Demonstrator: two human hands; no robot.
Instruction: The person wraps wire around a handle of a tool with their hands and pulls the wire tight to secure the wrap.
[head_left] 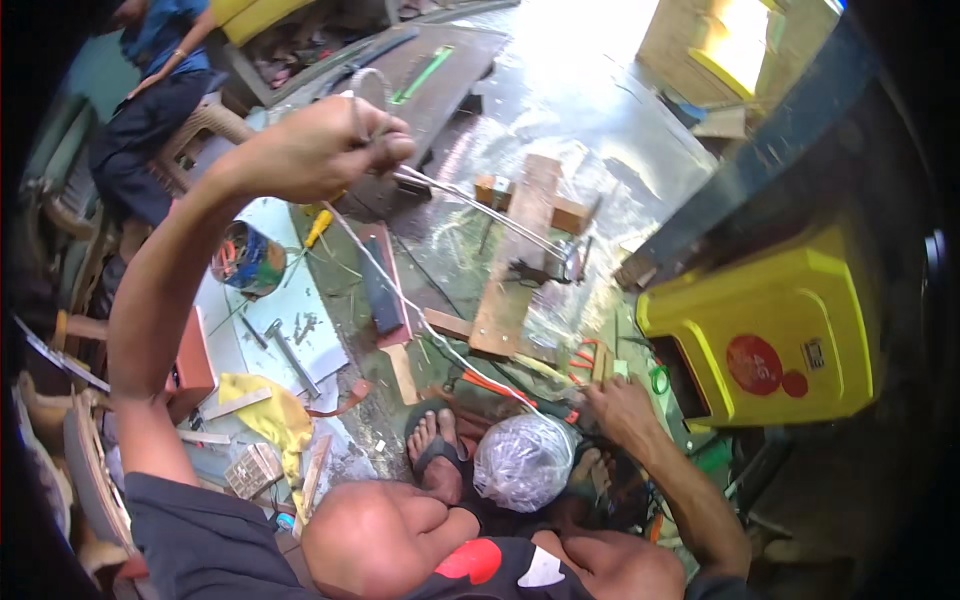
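Note:
My left hand [345, 150] is raised at the upper left, its fingers closed on a pale cord [430, 312] that loops above the fist. One length of the cord hangs down to a plastic-wrapped roll [524, 462] between my feet. Two taut strands stretch from the same hand to a small dark metal fixture [562, 262] on a wooden board [517, 262]. Low on the right, my right hand [622, 408] reaches down among tools beside the roll. Its fingers are curled, and whatever they grip is hidden.
A yellow box-shaped housing [760, 335] stands at right. On the left are a pot of tools [247, 260], a hammer [292, 358], a yellow cloth [268, 418] and a yellow-handled screwdriver [318, 228]. A dark sharpening-like block [383, 285] lies ahead. Another person [150, 110] sits at far left.

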